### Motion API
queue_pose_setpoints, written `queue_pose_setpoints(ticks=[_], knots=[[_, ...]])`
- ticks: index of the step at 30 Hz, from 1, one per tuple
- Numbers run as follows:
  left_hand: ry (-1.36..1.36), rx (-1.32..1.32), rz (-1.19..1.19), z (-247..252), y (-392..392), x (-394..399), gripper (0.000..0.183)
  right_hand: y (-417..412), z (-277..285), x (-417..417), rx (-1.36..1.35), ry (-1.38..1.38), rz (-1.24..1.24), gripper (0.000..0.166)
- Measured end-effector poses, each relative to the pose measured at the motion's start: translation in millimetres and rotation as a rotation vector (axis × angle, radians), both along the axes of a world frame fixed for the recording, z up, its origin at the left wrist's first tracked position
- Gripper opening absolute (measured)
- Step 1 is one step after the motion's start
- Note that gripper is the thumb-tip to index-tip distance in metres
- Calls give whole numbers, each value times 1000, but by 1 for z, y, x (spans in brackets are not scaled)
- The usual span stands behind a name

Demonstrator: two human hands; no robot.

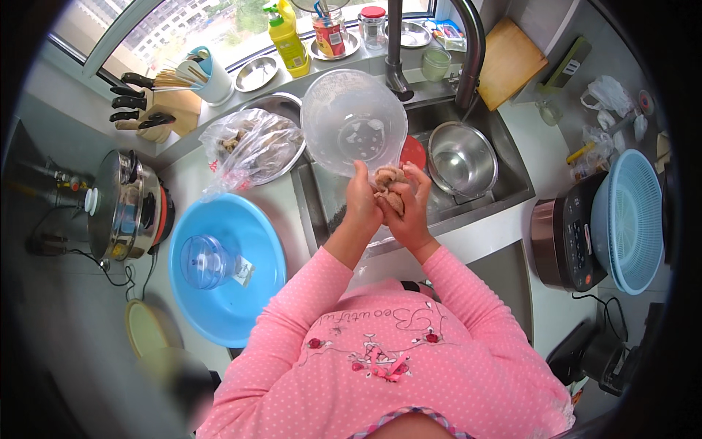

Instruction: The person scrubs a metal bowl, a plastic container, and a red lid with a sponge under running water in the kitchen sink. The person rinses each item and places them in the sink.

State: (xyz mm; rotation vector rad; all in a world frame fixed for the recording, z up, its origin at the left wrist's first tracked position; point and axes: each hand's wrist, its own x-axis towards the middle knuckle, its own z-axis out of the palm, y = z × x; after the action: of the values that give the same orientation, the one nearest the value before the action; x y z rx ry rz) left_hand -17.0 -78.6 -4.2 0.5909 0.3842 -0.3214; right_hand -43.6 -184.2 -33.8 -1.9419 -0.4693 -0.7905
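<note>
Both my hands meet over the front of the steel sink [436, 222], around a wrinkled, brownish-pink soft food item [390, 186] that looks like raw meat or offal. My left hand [363, 198] supports it from the left with the thumb raised. From the right, the curled fingers of my right hand [410, 200] grip it. Just beyond my hands is a translucent plastic bowl [354, 118] with some pale bits or drops in it. Right of that bowl, part of a red round object [413, 152] shows in the sink, beside a steel pot [463, 159].
Left of the sink are a clear plastic bag of brownish food [258, 142] on a metal tray and a blue basin [227, 313]. A knife block [178, 110] stands back left. The faucet [474, 55] arches over the sink; a rice cooker [567, 244] and blue colander [630, 219] are right.
</note>
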Motion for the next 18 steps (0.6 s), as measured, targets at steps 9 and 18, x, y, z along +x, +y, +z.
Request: queue_pose_setpoints(ticks=[9, 18], knots=[[-113, 17, 64, -32, -25, 2, 53, 3, 4, -8, 311, 183, 26, 56], [-110, -91, 126, -29, -31, -6, 47, -12, -17, 2, 407, 602, 157, 28]])
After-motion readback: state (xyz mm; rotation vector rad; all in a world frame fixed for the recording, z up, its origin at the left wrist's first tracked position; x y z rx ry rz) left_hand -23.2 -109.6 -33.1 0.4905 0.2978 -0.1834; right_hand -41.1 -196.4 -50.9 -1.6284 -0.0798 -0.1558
